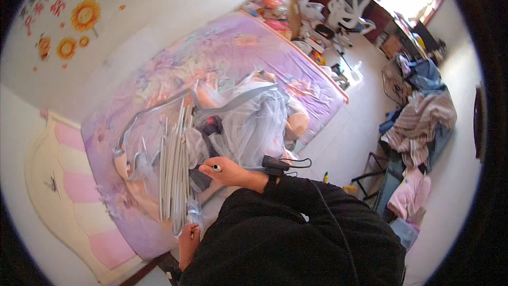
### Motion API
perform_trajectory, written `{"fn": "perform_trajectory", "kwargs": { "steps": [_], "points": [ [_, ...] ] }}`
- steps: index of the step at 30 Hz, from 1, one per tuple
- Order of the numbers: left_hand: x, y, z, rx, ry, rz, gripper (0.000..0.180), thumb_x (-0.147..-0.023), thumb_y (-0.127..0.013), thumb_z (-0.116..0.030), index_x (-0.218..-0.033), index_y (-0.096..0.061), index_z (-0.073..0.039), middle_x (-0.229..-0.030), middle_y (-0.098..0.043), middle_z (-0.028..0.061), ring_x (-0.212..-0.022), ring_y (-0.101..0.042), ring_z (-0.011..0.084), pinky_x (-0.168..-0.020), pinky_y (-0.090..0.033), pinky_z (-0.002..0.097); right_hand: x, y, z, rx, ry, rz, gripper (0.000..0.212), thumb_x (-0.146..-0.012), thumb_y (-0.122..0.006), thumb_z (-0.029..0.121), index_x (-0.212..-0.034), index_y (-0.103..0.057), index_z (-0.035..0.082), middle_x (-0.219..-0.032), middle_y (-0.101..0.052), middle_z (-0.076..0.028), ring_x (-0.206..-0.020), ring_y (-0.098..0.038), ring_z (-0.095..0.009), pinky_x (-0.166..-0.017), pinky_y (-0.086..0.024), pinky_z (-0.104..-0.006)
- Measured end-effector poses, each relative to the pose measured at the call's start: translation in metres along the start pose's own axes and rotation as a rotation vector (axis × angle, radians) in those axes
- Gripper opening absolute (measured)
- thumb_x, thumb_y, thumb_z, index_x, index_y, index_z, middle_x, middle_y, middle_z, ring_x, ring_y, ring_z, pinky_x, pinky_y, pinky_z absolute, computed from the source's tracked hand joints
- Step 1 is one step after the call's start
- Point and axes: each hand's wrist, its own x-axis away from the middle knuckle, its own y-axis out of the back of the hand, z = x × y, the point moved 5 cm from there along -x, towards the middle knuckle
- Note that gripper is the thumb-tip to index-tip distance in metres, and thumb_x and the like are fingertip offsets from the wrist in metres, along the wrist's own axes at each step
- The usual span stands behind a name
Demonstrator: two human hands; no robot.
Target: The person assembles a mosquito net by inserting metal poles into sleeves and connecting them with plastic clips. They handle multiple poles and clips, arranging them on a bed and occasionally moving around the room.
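Observation:
A bundle of long, thin whitish poles (174,169) lies lengthwise on the bed, over sheer netting. To the right of the poles, my right hand (225,171) is closed around a narrow tube (217,168) whose round, pale end shows; the rest of it is hidden. At the near end of the bundle my left hand (189,238) has its fingers curled together against a piece of crinkled clear plastic (194,213). White mesh fabric (251,124) with a grey edging band (238,100) is heaped beyond my right hand.
The bed has a purple flowered sheet (211,47) and a cream and pink headboard (47,180) at the left. Past its far end stand bags and clutter (312,21) and a white chair (349,2). Clothes (423,122) are piled along the right wall. A cable (333,212) runs from my right wrist.

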Motion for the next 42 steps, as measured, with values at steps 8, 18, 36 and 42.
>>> {"fn": "perform_trajectory", "kwargs": {
  "steps": [8,18,36,42],
  "points": [
    [-0.03,0.0,-0.073,0.012,-0.012,0.144,0.026,-0.088,-0.06,-0.016,-0.109,-0.061,-0.002,-0.086,-0.064,0.0115,-0.08,-0.061,0.0202,-0.073,-0.048,0.0319,0.022,0.016,-0.009,0.069,-0.038,-0.056,0.029,-0.089,-0.056,0.029,-0.081,-0.059,0.002,-0.078,-0.059,-0.022,-0.081,-0.056,-0.044,-0.069,-0.044,-0.0475],
    [-0.053,-0.003,-0.197,0.149,-0.524,0.106,0.061,-0.092,-0.056,-0.035,-0.138,-0.036,0.0,-0.126,-0.047,0.0177,-0.109,-0.052,0.0269,-0.095,-0.04,0.0362,0.047,-0.012,-0.017,0.034,0.072,0.176,0.024,-0.088,-0.054,0.029,-0.087,-0.06,0.005,-0.081,-0.062,-0.019,-0.08,-0.059,-0.041,-0.07,-0.045,-0.0482],
    [-0.052,0.003,-0.246,0.204,-0.642,0.219,0.027,-0.095,-0.047,-0.021,-0.112,-0.059,-0.005,-0.116,-0.061,0.0119,-0.123,-0.048,0.0345,-0.105,-0.032,0.0426,0.051,-0.03,-0.045,-0.086,0.311,0.304,0.012,-0.079,-0.06,0.01,-0.091,-0.064,0.008,-0.093,-0.065,-0.016,-0.088,-0.061,-0.037,-0.073,-0.05,-0.0422],
    [-0.053,0.007,-0.239,0.263,-0.571,0.25,0.028,-0.094,-0.04,-0.017,-0.109,-0.06,-0.004,-0.121,-0.058,0.0147,-0.131,-0.039,0.0336,-0.108,-0.027,0.0409,0.046,-0.035,-0.042,-0.129,0.308,0.318,0.01,-0.081,-0.059,0.011,-0.09,-0.064,0.008,-0.092,-0.066,-0.015,-0.087,-0.062,-0.034,-0.072,-0.05,-0.0401]
  ]
}}
